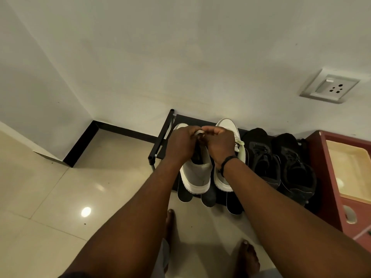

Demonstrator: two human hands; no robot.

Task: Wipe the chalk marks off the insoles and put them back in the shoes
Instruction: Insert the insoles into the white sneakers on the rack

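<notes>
Two grey-and-white sneakers stand side by side on a low black shoe rack (160, 145), heels toward me. My left hand (181, 144) and my right hand (218, 144) meet over the opening of the left sneaker (197, 175). Their curled fingers pinch a small whitish part of it (199, 133), either lace or tongue. The right sneaker (226, 125) sits just behind my right wrist. Three dark insoles lie flat under the sneakers and stick out past the rack's front edge: one (184, 195), a second (208, 198) and a third (233, 206). Chalk marks cannot be made out.
A pair of black shoes (267, 163) (295, 167) fills the rack's right half. A red box with a pale tray (325, 177) stands at the right. My bare feet (248, 255) are on the glossy tile floor. A wall socket (329, 87) is on the wall above.
</notes>
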